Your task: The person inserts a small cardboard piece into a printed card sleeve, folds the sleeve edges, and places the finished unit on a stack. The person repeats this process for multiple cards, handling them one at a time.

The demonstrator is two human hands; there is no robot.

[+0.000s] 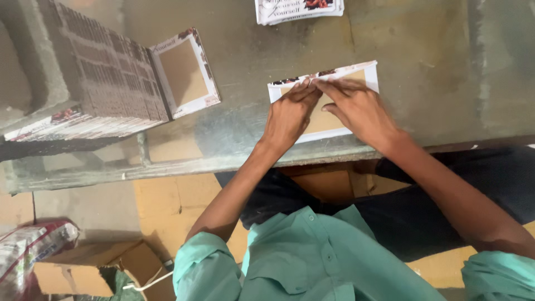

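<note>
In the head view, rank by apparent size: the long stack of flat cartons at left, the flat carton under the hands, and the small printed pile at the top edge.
1. Long stack of flat cartons, clearly largest.
2. Flat carton under both hands, partly covered.
3. Printed pile, smallest, but cut off by the frame edge, so its full size is unsure.

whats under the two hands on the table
A flat card sheet, brown inside with a white printed border, lies on the worn table. The left hand and right hand press on it, fingertips meeting near its top edge. The sheet's middle is covered by them.
</note>
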